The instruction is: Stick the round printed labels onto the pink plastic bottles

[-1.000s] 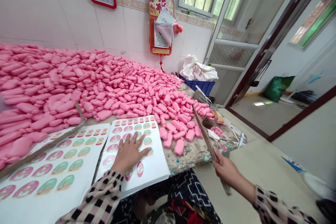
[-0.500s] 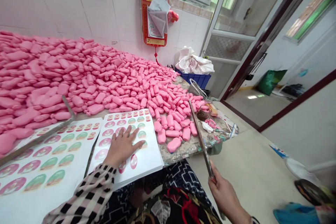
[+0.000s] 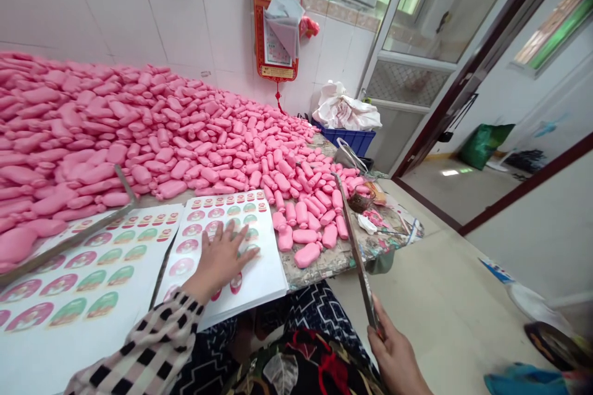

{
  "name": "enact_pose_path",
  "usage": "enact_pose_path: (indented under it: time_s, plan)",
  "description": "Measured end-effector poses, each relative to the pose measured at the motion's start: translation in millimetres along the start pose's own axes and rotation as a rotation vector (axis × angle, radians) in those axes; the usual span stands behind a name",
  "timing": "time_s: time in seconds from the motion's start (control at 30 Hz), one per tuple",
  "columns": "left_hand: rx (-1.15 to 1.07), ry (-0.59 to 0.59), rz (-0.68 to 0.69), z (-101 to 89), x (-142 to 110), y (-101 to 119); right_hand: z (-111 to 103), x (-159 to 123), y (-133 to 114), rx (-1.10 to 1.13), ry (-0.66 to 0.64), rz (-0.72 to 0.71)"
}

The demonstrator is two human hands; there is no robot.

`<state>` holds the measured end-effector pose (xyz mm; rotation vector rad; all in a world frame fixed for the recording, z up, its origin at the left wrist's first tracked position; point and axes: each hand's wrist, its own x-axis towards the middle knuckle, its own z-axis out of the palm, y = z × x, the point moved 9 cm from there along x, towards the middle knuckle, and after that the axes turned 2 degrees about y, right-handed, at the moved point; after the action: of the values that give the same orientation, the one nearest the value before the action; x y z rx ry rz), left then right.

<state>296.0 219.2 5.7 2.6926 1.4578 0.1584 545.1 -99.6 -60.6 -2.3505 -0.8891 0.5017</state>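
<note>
My left hand (image 3: 225,262) lies flat, fingers spread, on a stack of white sticker sheets (image 3: 266,281) printed with pink and green ovals. In my right hand (image 3: 393,342) is the lower end of a long, narrow metal strip (image 3: 356,247). It slants up and away over the right end of the table, beside the loose pink pieces. These small pink bottle-shaped pieces (image 3: 307,255) lie just beyond the stack's right edge. To the left, a second stack of sticker sheets (image 3: 32,367) has a long bar with a bent end (image 3: 69,249) lying across it.
A large heap of pink pieces (image 3: 139,117) covers the table back to the tiled wall. Scraps and a brown lump (image 3: 361,202) sit at the table's right end. Behind stands a blue crate (image 3: 349,139) holding white cloth or bags. A doorway opens at the right.
The view has shifted slightly. My left hand stays spread on the sheets, a little further right, and my right hand keeps its hold on the metal strip.
</note>
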Motion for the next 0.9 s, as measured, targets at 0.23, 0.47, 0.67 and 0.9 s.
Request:
enact_pose_path:
  time_s: [0.23, 0.47, 0.67, 0.9]
  plan:
    - [-0.147, 0.078, 0.468, -6.6, -47.3, 126.8, -0.8, -4.8, 2.8, 0.028, 0.021, -0.046]
    - [-0.116, 0.099, 0.482, 15.8, -42.8, 140.5, -25.5, 1.9, -3.4, 0.088, 0.154, -0.099]
    - [-0.141, 0.093, 0.412, 9.8, -44.5, 124.7, -37.4, 67.4, -38.3, 0.269, 0.121, -0.107]
    - [-0.152, 0.067, 0.213, 9.6, -49.1, 79.1, -64.9, 204.3, -165.3, 0.117, 0.176, -0.26]
